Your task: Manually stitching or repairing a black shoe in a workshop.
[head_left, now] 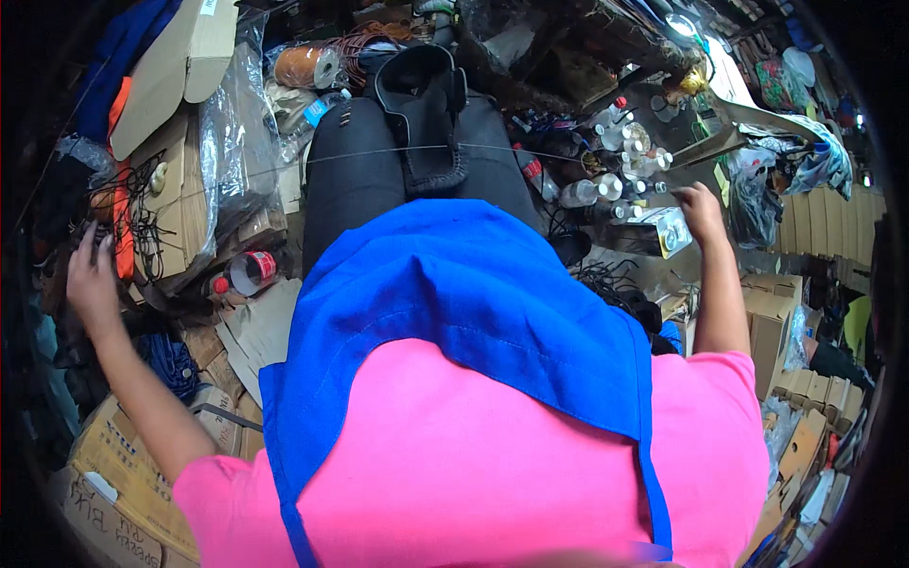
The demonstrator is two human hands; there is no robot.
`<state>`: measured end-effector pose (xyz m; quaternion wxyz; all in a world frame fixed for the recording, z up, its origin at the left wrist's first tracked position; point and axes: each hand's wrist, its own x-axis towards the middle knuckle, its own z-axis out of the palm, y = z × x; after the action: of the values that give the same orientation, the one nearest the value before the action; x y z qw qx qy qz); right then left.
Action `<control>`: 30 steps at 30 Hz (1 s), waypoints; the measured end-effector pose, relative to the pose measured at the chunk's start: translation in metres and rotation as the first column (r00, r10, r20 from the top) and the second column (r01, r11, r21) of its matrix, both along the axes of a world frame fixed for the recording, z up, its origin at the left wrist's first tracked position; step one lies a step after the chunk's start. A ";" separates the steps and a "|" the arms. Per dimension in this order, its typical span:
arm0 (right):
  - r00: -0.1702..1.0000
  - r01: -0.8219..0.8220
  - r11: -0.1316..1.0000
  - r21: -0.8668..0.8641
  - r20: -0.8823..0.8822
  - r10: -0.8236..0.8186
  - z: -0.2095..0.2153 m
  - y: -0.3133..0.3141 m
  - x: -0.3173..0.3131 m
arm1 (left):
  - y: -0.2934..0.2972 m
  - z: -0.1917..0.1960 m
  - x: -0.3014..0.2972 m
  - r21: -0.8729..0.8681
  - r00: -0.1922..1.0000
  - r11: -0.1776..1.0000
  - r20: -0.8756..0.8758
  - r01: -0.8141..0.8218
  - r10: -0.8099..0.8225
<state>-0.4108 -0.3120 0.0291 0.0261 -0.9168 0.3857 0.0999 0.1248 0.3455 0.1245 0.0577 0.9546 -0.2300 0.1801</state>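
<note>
Thread point(374, 150) (pale) across black piece point(434, 123), left hand point(92, 281), right hand point(702, 214)

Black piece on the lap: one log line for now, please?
black piece: on lap | thread: stretched across it | left hand: out wide left | right hand: out wide right, curled

Left side: a clear bottle with a red cap point(248, 274) lies on its side below clear plastic sheeting point(232, 156) draped over brown cardboard point(170, 142), with a spool of orange cord point(305, 68) near the top. Right side: a cluster of mostly white-capped bottles point(611, 185) stands close to a boxy container point(658, 233); a plastic bag point(755, 194) hangs beyond, and a cardboard box point(769, 327) sits lower down. A printed yellow carton point(133, 459) occupies the lower left.
</note>
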 end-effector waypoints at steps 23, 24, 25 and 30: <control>0.620 -0.401 0.364 0.841 0.541 -0.568 0.004 0.096 0.192 | -0.245 -0.090 -0.016 -0.561 0.776 0.754 -0.286 0.340 -0.563; 0.660 -0.387 0.383 0.839 0.542 -0.521 0.002 0.099 0.192 | -0.244 -0.083 -0.017 -0.362 0.861 0.873 -0.266 0.327 -0.433; 0.697 -0.373 0.404 0.835 0.540 -0.472 -0.001 0.107 0.192 | -0.246 -0.079 -0.020 -0.149 0.929 0.949 -0.211 0.276 -0.303; 0.742 -0.461 0.338 0.821 0.565 -0.361 0.003 0.128 0.223 | -0.303 -0.077 -0.115 -0.462 0.459 0.486 -0.179 0.742 -0.870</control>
<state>-0.1879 -0.1843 0.0322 0.6805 -0.7081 0.1856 -0.0322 0.0098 0.0425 0.0474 0.3345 0.7168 -0.6111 -0.0297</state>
